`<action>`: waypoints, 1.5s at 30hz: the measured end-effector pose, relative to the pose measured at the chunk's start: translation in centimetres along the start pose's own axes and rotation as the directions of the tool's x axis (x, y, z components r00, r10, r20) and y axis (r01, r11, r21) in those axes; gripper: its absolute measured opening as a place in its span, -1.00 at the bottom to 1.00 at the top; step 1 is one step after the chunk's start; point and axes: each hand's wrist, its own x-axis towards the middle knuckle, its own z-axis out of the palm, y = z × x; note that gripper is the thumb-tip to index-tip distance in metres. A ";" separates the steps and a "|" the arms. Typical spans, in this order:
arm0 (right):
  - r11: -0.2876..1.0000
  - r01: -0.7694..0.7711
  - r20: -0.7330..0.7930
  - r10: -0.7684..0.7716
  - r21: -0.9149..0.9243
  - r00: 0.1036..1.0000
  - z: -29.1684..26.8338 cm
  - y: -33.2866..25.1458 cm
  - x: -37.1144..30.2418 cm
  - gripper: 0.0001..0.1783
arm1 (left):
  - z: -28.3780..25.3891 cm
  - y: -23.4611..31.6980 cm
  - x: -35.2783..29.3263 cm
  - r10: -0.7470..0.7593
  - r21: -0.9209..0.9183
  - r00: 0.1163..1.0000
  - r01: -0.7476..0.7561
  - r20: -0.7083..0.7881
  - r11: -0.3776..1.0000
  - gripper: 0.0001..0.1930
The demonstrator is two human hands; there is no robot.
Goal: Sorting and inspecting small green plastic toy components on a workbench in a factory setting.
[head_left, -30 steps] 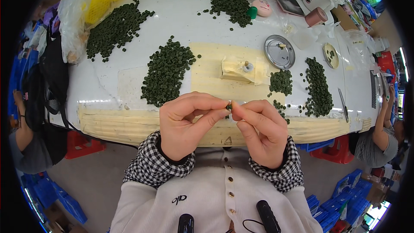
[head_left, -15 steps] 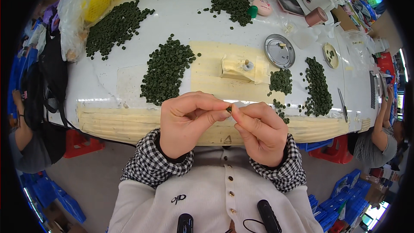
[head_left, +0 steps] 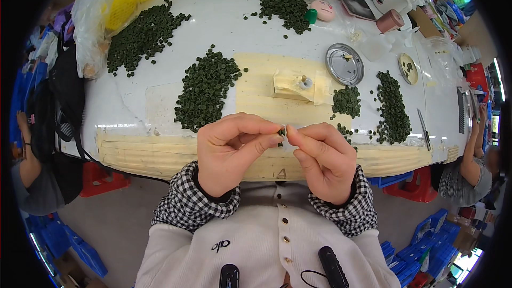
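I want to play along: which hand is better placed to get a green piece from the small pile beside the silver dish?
Probably the right hand: it's nearer that small pile, while the left hand is farther away and pinches a green piece.

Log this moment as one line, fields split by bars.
left hand: pinching small dark green piece | right hand: close beside it | nearby: green pile, tape-covered block, round grey dish

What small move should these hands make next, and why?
Perhaps press the right hand's fingers gently on the green piece: the left hand pinches it between thumb and finger, and the right fingertips are right beside it, though whether they touch is unclear.
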 end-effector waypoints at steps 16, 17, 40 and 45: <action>0.992 0.111 0.038 -0.109 -0.053 0.993 -0.1 0.1 0.2 -0.57 | 0.1 0.2 0.0 0.003 0.024 0.999 -0.004 0.033 1.000 -0.82; 0.991 0.121 0.048 -0.118 -0.065 0.992 -0.2 0.0 0.2 -0.57 | 0.0 0.1 -0.1 -0.014 0.006 0.999 0.014 0.036 1.000 -0.82; 0.925 0.003 -0.231 -0.099 -0.380 0.968 -2.1 0.4 3.2 -0.66 | 0.3 0.0 -0.1 -0.008 -0.020 0.999 0.007 -0.041 1.000 -0.82; 0.853 0.022 -0.154 -0.119 -0.521 0.981 -2.2 1.2 6.4 -0.83 | 0.3 0.0 0.0 0.020 0.010 0.999 -0.020 -0.031 1.000 -0.81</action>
